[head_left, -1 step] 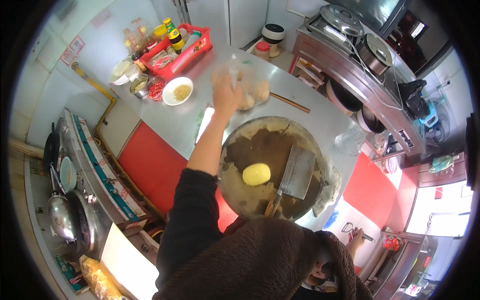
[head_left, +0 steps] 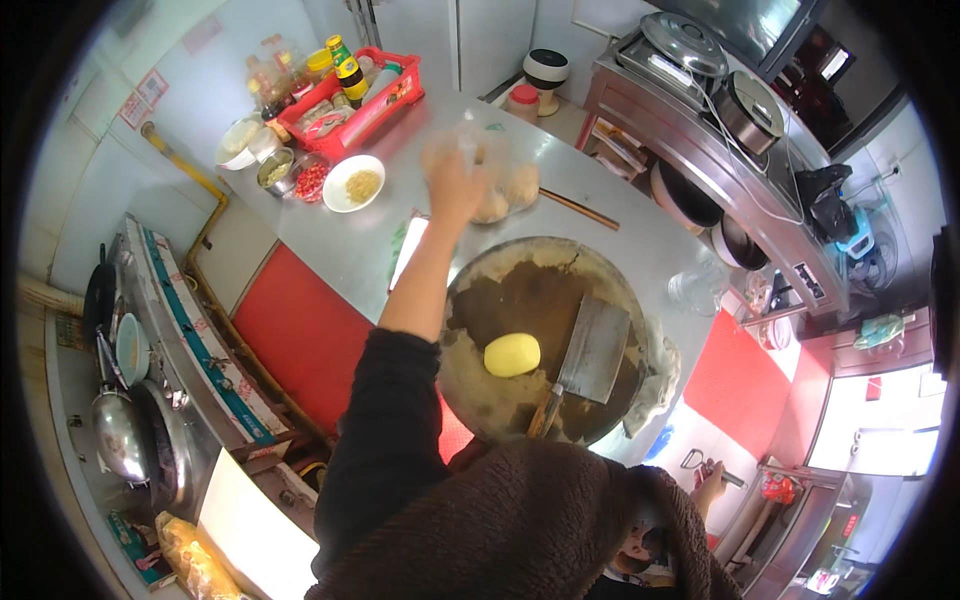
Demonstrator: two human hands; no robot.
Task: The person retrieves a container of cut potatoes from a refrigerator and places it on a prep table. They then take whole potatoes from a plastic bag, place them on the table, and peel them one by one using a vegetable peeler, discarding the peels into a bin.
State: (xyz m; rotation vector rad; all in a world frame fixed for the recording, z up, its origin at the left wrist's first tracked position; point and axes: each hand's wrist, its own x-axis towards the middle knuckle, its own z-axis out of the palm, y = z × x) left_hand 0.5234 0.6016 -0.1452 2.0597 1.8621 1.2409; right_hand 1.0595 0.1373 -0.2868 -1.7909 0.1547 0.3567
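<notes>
My left hand (head_left: 456, 183) reaches into or onto a translucent plastic bag (head_left: 520, 190) of round, pale brown items; its fingertips are blurred and partly hidden there. Below it, a peeled yellow potato (head_left: 512, 354) lies on a large round chopping board (head_left: 500, 290), left of a wide cleaver (head_left: 594, 352) with a wooden handle. My right hand (head_left: 712, 478), low at the right, is closed on a metal peeler-like tool (head_left: 693, 459). A wooden stick (head_left: 580, 207) lies right of the bag.
The steel table (head_left: 400, 130) holds a white bowl (head_left: 362, 183), chopped red pieces (head_left: 310, 183) and a red basket (head_left: 400, 92) of bottles. A steel counter (head_left: 640, 90) with cookers stands at upper right. Pans (head_left: 122, 435) lie at left, over red-and-white flooring (head_left: 300, 310).
Very little differs. My left hand stays at the bag; the board and the things on it sit slightly lower in the picture, and my right hand has shifted slightly.
</notes>
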